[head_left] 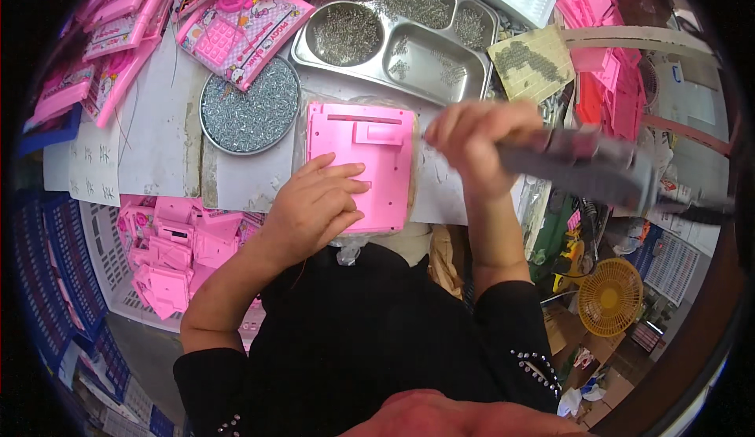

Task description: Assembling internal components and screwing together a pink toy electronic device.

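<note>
A flat pink plastic panel (381, 173), with a slot, a raised block and small holes, lies on a padded mat in front of me. My left hand (316, 201) rests on its left side with the fingers spread over it. To the right of the panel, my right hand (481, 142) is wrapped round a dark power screwdriver (582, 162). The tool is blurred by motion, its body pointing right and its tip end toward the panel. I cannot make out the tip; it looks raised off the panel.
A round dish (250, 154) of silvery screws sits left of the panel. Behind stands a compartmented metal tray (440, 91) with small screws. A yellowish block (543, 47) carries dark bits. Printed pink covers (244, 36) lie far left; a white crate (98, 240) holds pink parts.
</note>
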{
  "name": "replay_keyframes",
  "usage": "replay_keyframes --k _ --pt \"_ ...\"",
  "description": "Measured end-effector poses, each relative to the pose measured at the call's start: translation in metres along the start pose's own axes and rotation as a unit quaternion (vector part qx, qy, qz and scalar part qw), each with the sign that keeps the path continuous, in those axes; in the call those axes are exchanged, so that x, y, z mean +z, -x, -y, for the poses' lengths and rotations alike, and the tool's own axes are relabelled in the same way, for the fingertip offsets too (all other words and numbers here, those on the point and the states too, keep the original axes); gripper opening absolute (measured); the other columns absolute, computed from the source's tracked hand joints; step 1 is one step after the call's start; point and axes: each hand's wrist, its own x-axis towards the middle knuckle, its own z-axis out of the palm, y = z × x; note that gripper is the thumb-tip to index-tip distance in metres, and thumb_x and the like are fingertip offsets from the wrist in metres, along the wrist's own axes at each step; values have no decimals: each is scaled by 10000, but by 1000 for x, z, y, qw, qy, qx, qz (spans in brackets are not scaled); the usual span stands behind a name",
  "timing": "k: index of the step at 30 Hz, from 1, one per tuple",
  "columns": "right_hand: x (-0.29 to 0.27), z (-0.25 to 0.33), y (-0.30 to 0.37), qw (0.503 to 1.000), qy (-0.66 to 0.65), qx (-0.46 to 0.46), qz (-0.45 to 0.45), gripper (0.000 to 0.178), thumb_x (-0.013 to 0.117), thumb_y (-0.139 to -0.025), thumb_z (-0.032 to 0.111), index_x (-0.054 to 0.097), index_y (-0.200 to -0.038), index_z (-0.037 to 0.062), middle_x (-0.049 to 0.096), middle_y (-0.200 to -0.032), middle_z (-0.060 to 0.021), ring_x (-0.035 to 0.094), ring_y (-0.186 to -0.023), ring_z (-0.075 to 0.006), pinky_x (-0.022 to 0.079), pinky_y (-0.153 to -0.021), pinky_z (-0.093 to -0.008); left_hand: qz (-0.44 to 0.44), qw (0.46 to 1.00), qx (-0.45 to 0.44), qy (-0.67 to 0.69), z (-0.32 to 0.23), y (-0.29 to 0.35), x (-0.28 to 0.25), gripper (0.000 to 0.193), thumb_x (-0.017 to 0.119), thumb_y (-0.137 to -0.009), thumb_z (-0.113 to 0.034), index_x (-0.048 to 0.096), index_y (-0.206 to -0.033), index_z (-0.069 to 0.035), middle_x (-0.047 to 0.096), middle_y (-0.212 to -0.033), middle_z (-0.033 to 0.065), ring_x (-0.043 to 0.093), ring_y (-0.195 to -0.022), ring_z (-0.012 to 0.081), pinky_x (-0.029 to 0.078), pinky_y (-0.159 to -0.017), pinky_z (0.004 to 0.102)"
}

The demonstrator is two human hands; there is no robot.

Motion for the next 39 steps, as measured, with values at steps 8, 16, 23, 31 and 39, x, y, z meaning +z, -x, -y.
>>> replay_keyframes --k 8,16,23,31,39 --pt "-12 -38 -2 979 193 49 42 223 640 -936 -30 449 -1006 60 533 -695 -63 486 -554 -143 474 -547 -337 -13 1000 -13 12 1 -1 3 207 819 -791 -87 639 -893 -88 750 -1078 52 680 -1184 287 473 -1044 522" --pt "9 -8 -11 994 71 78 -18 225 653 -929 -17 510 -1092 44 549 -703 -54 521 -581 -140 473 -554 -313 -54 998 1 31 4 1 6 202 805 -803 -57 668 -950 -79 754 -1057 74 699 -1145 289 459 -1062 504" --pt "65 32 -5 988 -116 101 13 321 765 -935 238 475 -1027 139 485 -566 15 484 -479 -160 438 -486 -327 -147 988 12 -34 -3 2 2 224 826 -796 -59 678 -963 -82 754 -1022 52 724 -1049 226 398 -1115 523" --pt "78 22 -5 988 -106 104 45 297 743 -947 208 472 -1045 142 475 -568 9 474 -479 -157 406 -459 -321 -176 984 1 -40 1 7 -1 209 840 -779 -96 675 -907 -93 743 -914 32 736 -949 194 373 -1116 541" --pt "87 11 -11 983 -136 113 40 293 710 -968 197 452 -1098 141 450 -582 5 451 -472 -151 406 -464 -319 -182 981 24 -62 7 14 -15 147 789 -837 -98 679 -929 -67 737 -915 72 732 -934 230 373 -1115 553"
